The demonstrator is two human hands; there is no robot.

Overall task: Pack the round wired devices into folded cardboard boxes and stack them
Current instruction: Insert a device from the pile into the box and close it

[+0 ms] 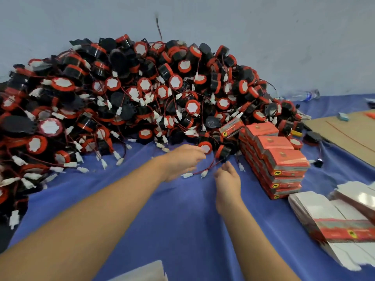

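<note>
- Barely dented: heap of round wired devices (129, 94) filling 9 to 1 o'clock on the blue cloth (182, 220), by far the most left to pack.
- Done so far: a small stack of closed red boxes (280, 159) at 3 o'clock, several layers high; contents hidden, presumably one device each.
- Waiting at 4 o'clock: flat box blanks (334, 224), not yet folded.
- Left hand (182, 161) stretched to one device (205, 148) at the heap's foot, fingertips touching it; grip too blurred to tell.
- Right hand (228, 179) just beside at its 5 o'clock, fingers loose and apart, holding nothing, near white wire plugs (187, 175).
</note>
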